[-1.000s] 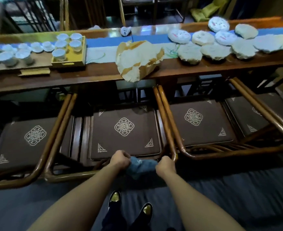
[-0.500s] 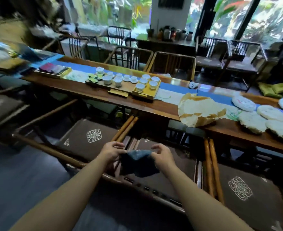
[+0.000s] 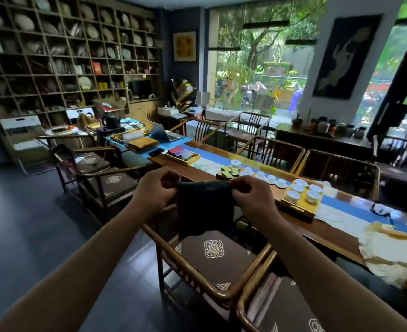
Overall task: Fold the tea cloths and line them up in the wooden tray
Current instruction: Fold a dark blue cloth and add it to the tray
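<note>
Hands met at the centre of the head view, raised in front of the person. The left hand (image 3: 158,188) pinched the upper left corner of a dark tea cloth (image 3: 204,209) with curled fingers, and the right hand (image 3: 252,195) pinched the upper right corner the same way. The cloth hung flat between them in mid-air, its lower edge loose above the cushion of a wooden chair (image 3: 212,255) at six o'clock.

At twelve o'clock from the hands, farther along the long table (image 3: 293,226), sat a shallow wooden tray (image 3: 182,157) holding what appeared to be red and grey folded cloths. At two o'clock, well apart from that tray, a yellow tray (image 3: 300,204) carried four white cups.

The fold looked barely begun, with the cloth not yet in the tray. With nothing flat beneath it, the hanging half could swing or twist, leaving the edges uneven. A loosened pinch at either corner would likely drop the cloth onto the chair or the dark floor. The wooden tray also stood out of easy reach, so the fold could slacken on the way over.
</note>
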